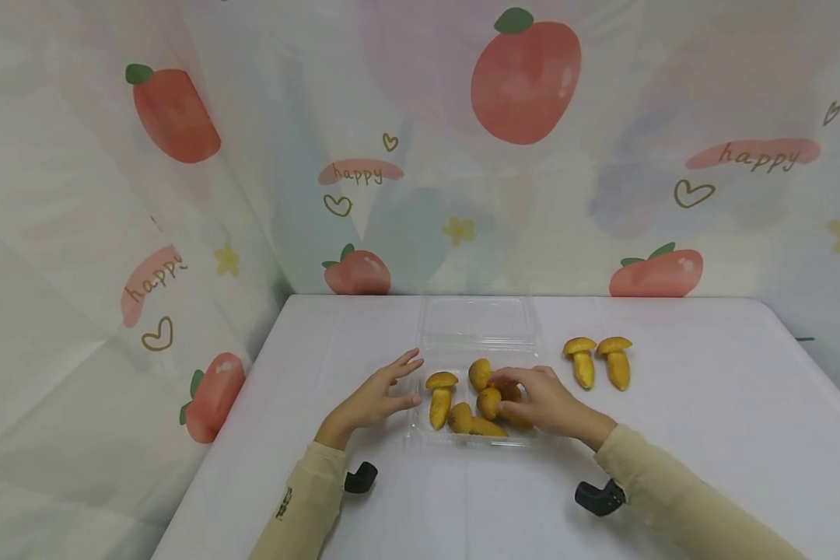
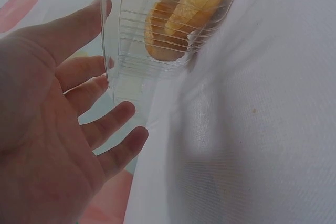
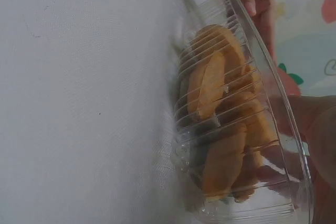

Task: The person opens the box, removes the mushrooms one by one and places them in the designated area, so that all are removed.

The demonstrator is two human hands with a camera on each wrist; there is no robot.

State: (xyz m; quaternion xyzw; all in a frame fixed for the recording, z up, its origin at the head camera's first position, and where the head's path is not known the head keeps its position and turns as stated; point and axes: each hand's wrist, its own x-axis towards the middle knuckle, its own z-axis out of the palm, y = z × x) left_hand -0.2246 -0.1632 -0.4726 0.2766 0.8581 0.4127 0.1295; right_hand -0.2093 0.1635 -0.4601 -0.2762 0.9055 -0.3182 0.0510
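Note:
A clear plastic clamshell box (image 1: 420, 435) stands on the table with its lid (image 1: 479, 319) folded back. Several yellow mushrooms lie inside, among them an upright-lying one (image 1: 439, 400) at the left and others (image 1: 490, 403) toward the middle. My left hand (image 1: 374, 398) is spread beside the box's left wall, fingers relaxed and holding nothing. Over the box's right half, my right hand (image 1: 542, 398) reaches in, its thumb and curled index finger around a mushroom (image 1: 510, 390) partly hidden by the hand. Through the box wall, the right wrist view shows mushrooms (image 3: 226, 156) piled together.
Two more yellow mushrooms (image 1: 582, 364) lie side by side on the white tabletop (image 1: 700, 435), right of the box. A patterned cloth (image 1: 420, 225) hangs behind and to the left. Black wrist mounts (image 1: 598, 498) stick out under both sleeves.

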